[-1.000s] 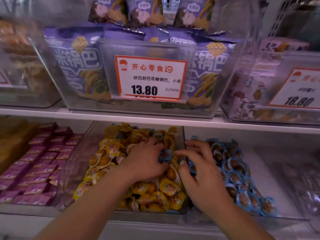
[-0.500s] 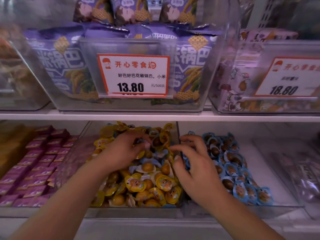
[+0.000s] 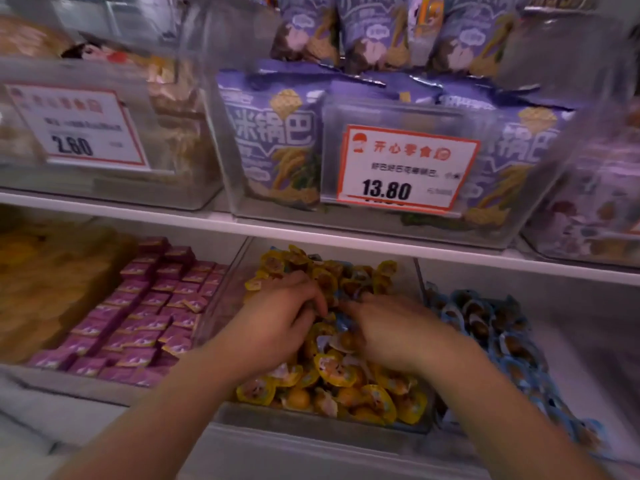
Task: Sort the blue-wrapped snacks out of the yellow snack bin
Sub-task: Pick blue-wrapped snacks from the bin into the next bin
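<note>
A blue-wrapped snack (image 3: 341, 322) lies in the middle of the yellow snack bin (image 3: 322, 419), between both hands, too blurred to judge its long axis or facing. The left hand (image 3: 277, 323) and right hand (image 3: 391, 332) curl into the pile; whether either grips it I cannot tell. Raking could bury it or spill yellow snacks (image 3: 334, 370) over the front rim.
</note>
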Demonstrator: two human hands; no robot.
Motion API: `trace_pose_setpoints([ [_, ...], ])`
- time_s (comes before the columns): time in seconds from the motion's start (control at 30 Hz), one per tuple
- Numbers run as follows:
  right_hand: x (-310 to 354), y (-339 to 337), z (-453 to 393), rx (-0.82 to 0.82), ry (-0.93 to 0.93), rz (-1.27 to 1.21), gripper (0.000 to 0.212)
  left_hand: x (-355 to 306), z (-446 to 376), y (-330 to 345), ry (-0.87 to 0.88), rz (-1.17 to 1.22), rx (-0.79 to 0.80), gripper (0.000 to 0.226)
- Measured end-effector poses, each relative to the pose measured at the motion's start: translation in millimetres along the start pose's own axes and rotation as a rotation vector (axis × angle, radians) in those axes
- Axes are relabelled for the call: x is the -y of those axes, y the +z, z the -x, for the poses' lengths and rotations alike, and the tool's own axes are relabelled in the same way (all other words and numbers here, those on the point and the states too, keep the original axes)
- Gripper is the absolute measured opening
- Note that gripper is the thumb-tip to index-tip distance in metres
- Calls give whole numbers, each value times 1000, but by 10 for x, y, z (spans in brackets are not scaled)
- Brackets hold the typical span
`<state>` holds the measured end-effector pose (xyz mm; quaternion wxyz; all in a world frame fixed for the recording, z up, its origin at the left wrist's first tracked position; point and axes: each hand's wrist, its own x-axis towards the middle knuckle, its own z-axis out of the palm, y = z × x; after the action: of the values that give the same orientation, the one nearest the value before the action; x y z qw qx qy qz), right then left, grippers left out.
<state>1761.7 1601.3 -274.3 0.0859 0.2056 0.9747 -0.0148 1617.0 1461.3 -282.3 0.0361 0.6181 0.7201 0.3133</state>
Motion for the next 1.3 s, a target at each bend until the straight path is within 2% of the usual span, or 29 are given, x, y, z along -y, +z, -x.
trace_pose_setpoints([
  [0.07,-25,31,-33,78,-1,76,58,-13,31,7,3,46,18,20],
  [0.13,-12,29,-56,133,2,95,57,-5,25,41,19,-8,103,22],
  [0.27,45,-69,-81,205,-9,-73,38,15,5,112,-7,-352,273,41],
  [0.4,103,-117,-47,181,39,-115,42,20,-7,104,-24,-344,311,48],
  [0.57,98,-94,-40,61,26,-122,44,9,20,175,-7,-326,236,51],
  [0.67,79,-88,-54,-52,52,-165,40,27,26,189,9,-255,209,41],
  [0.77,44,-121,-65,-253,125,-234,37,64,9,169,-25,-170,78,32],
  [0.83,10,-189,-48,-374,134,-380,30,77,-4,173,-51,-115,15,31],
  [0.93,-21,-253,2,-444,197,-785,23,80,-49,137,-179,97,-97,27],
  [1.03,11,-273,69,-437,327,-1494,13,60,-120,60,-358,345,-359,23],
  [1.07,31,-278,92,-424,333,-1636,16,33,-142,49,-426,442,-428,22],
  [1.13,71,-284,117,-419,357,-1777,12,-62,-177,73,-555,737,-428,23],
  [1.2,126,-301,128,-398,375,-1871,12,-159,-196,145,-632,1025,-325,19],
  [1.3,206,-293,124,-363,436,-1981,19,-276,-214,150,-727,1274,-309,11],
])
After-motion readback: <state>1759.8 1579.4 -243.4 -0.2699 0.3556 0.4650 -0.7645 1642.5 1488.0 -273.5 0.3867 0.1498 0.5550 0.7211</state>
